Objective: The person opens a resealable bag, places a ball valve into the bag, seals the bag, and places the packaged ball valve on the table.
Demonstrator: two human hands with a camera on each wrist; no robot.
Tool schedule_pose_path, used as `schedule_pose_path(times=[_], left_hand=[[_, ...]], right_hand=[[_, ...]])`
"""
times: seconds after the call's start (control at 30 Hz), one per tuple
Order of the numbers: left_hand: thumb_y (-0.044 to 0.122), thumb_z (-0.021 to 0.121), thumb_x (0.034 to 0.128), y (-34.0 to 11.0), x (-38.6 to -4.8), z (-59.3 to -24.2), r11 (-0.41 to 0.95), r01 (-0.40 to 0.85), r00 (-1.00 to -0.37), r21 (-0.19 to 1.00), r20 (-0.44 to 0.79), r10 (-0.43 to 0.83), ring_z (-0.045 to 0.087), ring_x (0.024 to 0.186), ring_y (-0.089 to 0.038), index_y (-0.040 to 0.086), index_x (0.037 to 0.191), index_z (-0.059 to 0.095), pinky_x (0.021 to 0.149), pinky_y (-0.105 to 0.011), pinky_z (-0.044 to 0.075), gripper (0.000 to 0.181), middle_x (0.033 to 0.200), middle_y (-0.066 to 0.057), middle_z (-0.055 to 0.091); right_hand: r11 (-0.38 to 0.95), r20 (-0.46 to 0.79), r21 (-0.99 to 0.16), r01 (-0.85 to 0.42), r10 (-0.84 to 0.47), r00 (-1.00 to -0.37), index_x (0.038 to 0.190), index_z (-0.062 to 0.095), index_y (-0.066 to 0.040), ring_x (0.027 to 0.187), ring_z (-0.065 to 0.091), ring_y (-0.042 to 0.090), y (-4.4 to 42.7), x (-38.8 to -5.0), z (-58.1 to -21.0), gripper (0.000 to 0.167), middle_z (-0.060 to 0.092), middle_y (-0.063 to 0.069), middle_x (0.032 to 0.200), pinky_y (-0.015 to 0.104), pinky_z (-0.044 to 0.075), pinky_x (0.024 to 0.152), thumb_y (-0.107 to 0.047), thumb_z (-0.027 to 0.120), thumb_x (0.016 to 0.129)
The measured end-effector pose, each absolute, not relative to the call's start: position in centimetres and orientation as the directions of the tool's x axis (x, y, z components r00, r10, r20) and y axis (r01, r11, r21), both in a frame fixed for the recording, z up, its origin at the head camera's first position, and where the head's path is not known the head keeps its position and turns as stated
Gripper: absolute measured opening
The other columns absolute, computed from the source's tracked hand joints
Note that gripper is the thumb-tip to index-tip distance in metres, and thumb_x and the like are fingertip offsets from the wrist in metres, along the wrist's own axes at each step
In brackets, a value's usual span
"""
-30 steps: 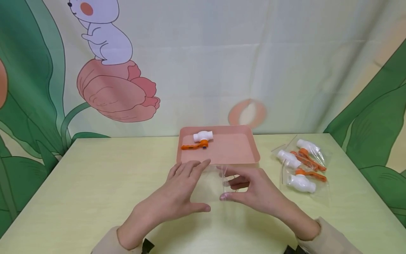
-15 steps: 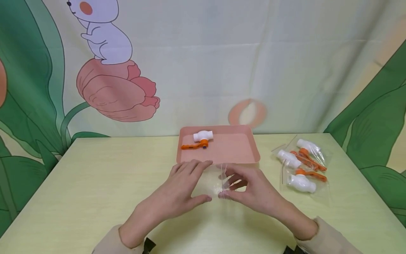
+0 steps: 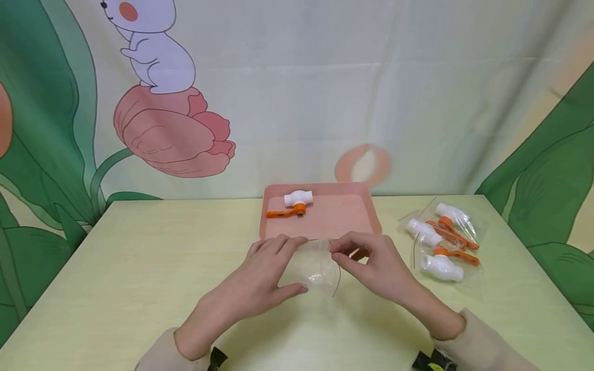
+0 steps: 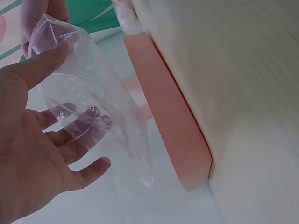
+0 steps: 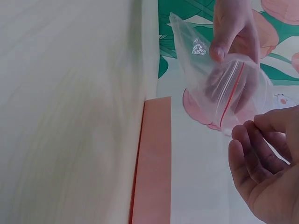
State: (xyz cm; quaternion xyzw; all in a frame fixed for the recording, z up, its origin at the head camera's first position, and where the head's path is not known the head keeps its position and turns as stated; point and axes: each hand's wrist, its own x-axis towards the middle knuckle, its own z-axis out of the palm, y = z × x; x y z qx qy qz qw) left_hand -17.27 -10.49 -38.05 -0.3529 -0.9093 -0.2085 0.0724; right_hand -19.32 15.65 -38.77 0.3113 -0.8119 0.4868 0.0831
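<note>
A clear zip bag [image 3: 313, 265] with a red line near its mouth is held up between both hands, above the table in front of the pink tray [image 3: 343, 226]. My left hand [image 3: 266, 270] holds its left part, the thumb on one side and the fingers showing through the film in the left wrist view. At the upper corner of the bag's mouth, my right hand [image 3: 378, 263] pinches the edge between thumb and forefinger. The right wrist view shows the bag's red zip line [image 5: 232, 95] slanting beside the right fingertips. I see no object inside the bag.
In the tray's left part lies a white ball valve [image 3: 298, 198] with an orange handle. Several similar bagged valves [image 3: 443, 268] lie in a pile on the table's right side. A printed curtain [image 3: 287, 103] hangs behind the table [image 3: 153, 257].
My right hand has drawn its spread fingers out of the bag's mouth and now pinches the upper corner. The mouth's lower edge hangs free. The left hand has hardly moved.
</note>
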Motion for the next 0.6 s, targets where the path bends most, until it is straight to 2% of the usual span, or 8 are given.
schedule_pose_path(times=[0.23, 0.37, 0.6], left_hand=[[0.036, 0.084, 0.0879, -10.8, -17.4, -38.3, 0.675, 0.657, -0.753, 0.335, 0.262, 0.604, 0.053, 0.108, -0.014, 0.010, 0.147, 0.046, 0.106, -0.049, 0.038, 0.075, 0.121, 0.001, 0.056], [0.036, 0.084, 0.0879, -10.8, -17.4, -38.3, 0.671, 0.659, -0.751, 0.340, 0.256, 0.608, 0.053, 0.105, -0.015, 0.008, 0.147, 0.046, 0.101, -0.046, 0.042, 0.075, 0.119, -0.001, 0.057], [0.036, 0.083, 0.0882, -10.8, -17.3, -38.4, 0.663, 0.671, -0.741, 0.331, 0.257, 0.621, 0.052, 0.103, -0.015, 0.010, 0.149, 0.045, 0.094, -0.042, 0.043, 0.076, 0.117, -0.001, 0.056]], right_hand=[[0.382, 0.430, -0.720, -0.579, -0.409, -0.805, 0.097, 0.075, -0.010, 0.078, 0.068, 0.012, 15.8, -21.4, -38.8, 0.006, 0.074, -0.004, 0.089, 0.032, 0.058, 0.069, -0.005, 0.074, 0.095], [0.433, 0.402, -0.707, -0.559, -0.405, -0.821, 0.097, 0.074, -0.010, 0.081, 0.067, 0.012, 15.8, -22.8, -38.7, 0.004, 0.072, -0.005, 0.088, 0.034, 0.058, 0.069, -0.007, 0.073, 0.095], [0.443, 0.331, -0.719, -0.535, -0.459, -0.825, 0.098, 0.072, -0.007, 0.084, 0.064, 0.015, 15.3, -25.4, -39.2, 0.004, 0.069, -0.003, 0.088, 0.035, 0.056, 0.070, -0.005, 0.070, 0.096]])
